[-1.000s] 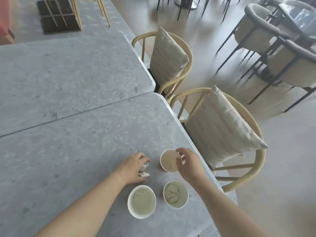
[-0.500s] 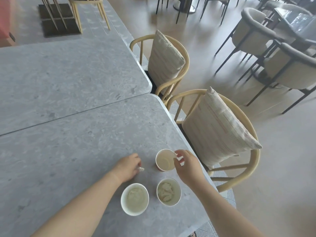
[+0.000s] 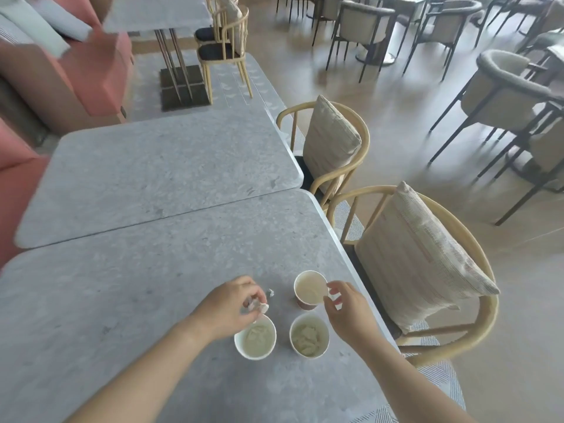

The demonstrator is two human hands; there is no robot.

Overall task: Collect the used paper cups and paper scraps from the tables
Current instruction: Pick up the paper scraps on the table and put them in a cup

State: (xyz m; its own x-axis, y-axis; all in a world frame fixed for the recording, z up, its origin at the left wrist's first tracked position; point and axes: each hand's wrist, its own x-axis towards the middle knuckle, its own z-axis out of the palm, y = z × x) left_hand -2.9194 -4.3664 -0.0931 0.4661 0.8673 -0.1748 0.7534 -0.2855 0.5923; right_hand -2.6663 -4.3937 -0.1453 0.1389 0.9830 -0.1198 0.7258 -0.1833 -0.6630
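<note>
Three paper cups stand near the right edge of the grey table (image 3: pixel 128 300). The white cup (image 3: pixel 255 340) and the cup beside it (image 3: pixel 309 337) both hold crumpled paper. The brown-sided cup (image 3: pixel 308 290) behind them looks empty inside. My left hand (image 3: pixel 229 306) pinches small paper scraps (image 3: pixel 258 307) just above the white cup's far rim. One tiny scrap (image 3: pixel 270 293) lies on the table past my fingers. My right hand (image 3: pixel 346 305) has its thumb and forefinger curled against the right rim of the brown-sided cup.
Two wooden chairs with beige cushions (image 3: pixel 418 261) (image 3: pixel 331 141) stand tight against the table's right edge. A second grey table (image 3: pixel 158 169) adjoins beyond. Pink sofas (image 3: pixel 18 178) line the left side. Dark-framed chairs (image 3: pixel 506 96) fill the floor at right.
My left hand has closed on the scraps, lifted them off the table and drawn back toward the white cup. My right hand has stayed at the brown-sided cup's rim. The view has tilted up.
</note>
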